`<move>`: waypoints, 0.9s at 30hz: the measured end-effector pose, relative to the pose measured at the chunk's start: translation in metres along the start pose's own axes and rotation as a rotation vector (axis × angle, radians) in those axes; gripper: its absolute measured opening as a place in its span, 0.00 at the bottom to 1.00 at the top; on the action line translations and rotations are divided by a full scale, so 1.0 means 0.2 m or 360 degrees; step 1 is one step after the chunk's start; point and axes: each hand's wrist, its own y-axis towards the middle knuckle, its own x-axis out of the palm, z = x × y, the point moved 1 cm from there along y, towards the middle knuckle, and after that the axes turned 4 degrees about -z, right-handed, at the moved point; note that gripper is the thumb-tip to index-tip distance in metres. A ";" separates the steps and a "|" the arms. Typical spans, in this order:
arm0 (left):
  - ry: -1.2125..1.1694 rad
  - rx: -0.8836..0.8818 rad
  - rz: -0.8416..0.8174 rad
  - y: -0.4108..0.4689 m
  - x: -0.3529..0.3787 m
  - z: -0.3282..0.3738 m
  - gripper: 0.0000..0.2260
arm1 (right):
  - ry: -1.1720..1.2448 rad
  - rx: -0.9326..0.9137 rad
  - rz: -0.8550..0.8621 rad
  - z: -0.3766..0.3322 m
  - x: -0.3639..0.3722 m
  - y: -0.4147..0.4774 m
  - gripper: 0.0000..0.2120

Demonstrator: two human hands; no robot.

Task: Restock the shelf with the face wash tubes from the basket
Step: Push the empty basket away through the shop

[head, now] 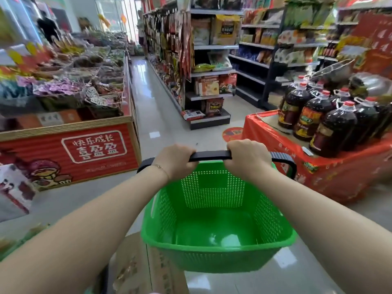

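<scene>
Left hand (176, 161) and right hand (247, 158) are both wrapped tight round the black handle (210, 155), with the green basket (212, 262) hanging just below them. Basket floor bare, no face wash tubes in view. Looks like restock finished or basket not yet loaded, can't tell which. Shelves (212, 73) well ahead of hands.

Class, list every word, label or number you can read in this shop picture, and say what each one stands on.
"快乐成长": top line of the white-framed panel on the red front of the snack bin.
"喜盈盈": bottom line of the same panel.
Too blurred to read: labels on the oil bottles, the shelf packets, print on the red tablecloth.
</scene>
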 end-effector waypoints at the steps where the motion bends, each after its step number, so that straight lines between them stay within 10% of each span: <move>1: 0.0017 -0.0026 0.0026 0.07 0.00 -0.03 0.09 | 0.0001 -0.0027 0.0018 0.02 0.02 0.09 0.08; 27: 0.0052 -0.0440 0.0054 2.08 0.15 -1.19 0.08 | 0.0115 -0.0509 0.0008 0.41 0.53 2.60 0.07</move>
